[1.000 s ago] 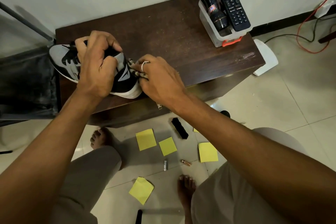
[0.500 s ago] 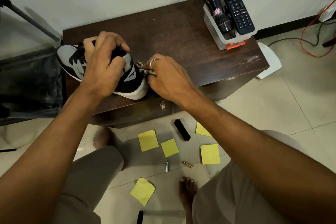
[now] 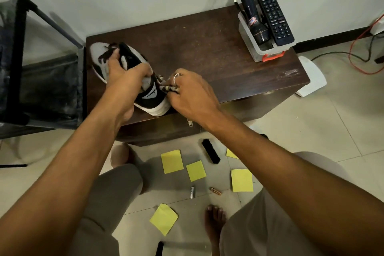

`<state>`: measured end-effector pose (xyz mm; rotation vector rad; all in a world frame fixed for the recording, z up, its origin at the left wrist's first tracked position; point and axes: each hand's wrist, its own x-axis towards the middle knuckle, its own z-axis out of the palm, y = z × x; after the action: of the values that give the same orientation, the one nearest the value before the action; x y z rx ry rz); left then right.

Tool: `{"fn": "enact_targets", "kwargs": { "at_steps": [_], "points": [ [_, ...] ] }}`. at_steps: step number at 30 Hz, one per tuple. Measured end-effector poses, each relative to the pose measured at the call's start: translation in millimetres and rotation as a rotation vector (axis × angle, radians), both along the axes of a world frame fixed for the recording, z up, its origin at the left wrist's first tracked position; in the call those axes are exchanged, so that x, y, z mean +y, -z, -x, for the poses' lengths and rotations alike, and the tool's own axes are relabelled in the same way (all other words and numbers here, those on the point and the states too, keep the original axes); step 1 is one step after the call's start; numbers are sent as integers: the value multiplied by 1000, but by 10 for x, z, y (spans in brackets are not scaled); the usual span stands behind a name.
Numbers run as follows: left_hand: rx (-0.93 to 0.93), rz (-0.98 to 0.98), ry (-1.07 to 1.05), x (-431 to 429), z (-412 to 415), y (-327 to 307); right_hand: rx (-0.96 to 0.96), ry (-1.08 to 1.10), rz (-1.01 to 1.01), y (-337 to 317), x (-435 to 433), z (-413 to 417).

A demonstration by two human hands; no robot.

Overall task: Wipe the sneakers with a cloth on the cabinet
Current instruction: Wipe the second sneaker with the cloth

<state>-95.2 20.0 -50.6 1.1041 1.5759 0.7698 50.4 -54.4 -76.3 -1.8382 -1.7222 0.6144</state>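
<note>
One sneaker point(image 3: 149, 97) lies at the tabletop's point(image 3: 207, 52) near left corner, toe pointing far-left, heel near-right. Left hand point(image 3: 124, 81) has its fingers point(image 3: 146, 69) curled round the collar, steadying it. Right hand point(image 3: 193, 93), the nearer to the heel, pinches a bunched cloth point(image 3: 166, 87) (patterned, mostly hidden) against it. The wipe probably runs leftward along the sole.

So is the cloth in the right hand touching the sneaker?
Touching. The head view shows the cloth, pinched by the right hand, pressed against the heel of the sneaker with no gap.
</note>
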Motion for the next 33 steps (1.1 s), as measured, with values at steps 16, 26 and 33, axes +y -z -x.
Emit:
{"fn": "enact_targets", "kwargs": {
  "at_steps": [16, 26, 33],
  "points": [
    [-105, -39, 228, -33, 45, -13, 56, 125, 14, 91, -190, 75],
    [-125, -83, 220, -38, 52, 21, 499, 162, 76, -37, -142, 171],
    [-112, -71, 219, 0, 13, 31, 690, 274, 61, -89, -271, 72]
  ]
}}
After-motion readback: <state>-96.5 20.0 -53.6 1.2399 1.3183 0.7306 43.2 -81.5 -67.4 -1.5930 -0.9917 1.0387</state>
